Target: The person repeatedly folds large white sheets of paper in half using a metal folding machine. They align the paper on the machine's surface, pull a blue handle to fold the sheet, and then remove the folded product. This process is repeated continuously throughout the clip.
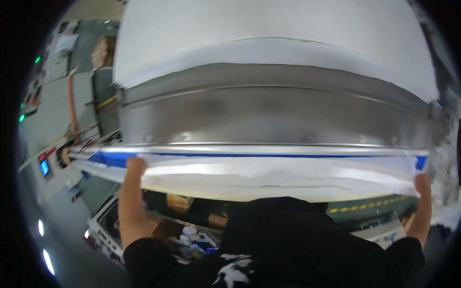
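Note:
A long strip of thin white fabric [278, 173] stretches crosswise in front of my body. My left hand [136, 165] is closed at its left end, and my right hand [422, 183] grips the far right end. Both arms are spread wide. Under the fabric runs a blue band [113, 159], bare at its left end and along a thin line at the back. Just beyond lies a pale metal rail [278, 149]. My fingertips are too small and blurred to make out in detail.
Behind the rail rises a broad grey metal panel [278, 115], with a wide white sheet [273, 21] above it. A control box with a lit screen [44, 167] and an orange hose [72, 105] are at the left. Cardboard boxes [178, 202] and clutter lie below.

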A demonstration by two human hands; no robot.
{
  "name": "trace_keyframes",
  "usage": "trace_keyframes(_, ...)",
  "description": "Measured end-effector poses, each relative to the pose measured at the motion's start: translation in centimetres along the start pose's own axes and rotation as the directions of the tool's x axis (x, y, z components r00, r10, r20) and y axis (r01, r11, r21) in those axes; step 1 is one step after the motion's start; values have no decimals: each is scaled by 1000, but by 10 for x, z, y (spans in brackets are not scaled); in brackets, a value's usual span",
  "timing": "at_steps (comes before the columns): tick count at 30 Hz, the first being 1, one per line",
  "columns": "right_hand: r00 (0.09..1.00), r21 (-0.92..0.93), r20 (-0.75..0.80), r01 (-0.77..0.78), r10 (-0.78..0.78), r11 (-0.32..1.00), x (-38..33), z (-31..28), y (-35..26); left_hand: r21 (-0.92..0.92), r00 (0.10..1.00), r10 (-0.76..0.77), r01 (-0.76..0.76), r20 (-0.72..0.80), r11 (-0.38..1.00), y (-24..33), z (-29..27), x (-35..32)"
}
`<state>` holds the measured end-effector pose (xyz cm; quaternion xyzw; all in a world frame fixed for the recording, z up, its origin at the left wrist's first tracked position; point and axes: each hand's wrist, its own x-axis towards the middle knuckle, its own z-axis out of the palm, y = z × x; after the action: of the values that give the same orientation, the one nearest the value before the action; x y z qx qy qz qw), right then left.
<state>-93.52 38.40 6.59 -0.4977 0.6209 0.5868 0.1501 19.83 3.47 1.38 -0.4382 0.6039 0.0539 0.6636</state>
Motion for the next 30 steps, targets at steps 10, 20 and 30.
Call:
trace_keyframes(10,980,142,-198,47,-18,989,3,1,-12,-101,945,-326,328,31,939,-20,-21,-15)
trace_keyframes(20,953,358,237,94,-187,929,15,-76,-69,-744,643,-623,121,-445,657,-27,23,-17)
trace_keyframes(30,977,512,68,139,-201,848,-13,-158,-110,-764,489,-593,-313,-639,565,112,-60,-85)
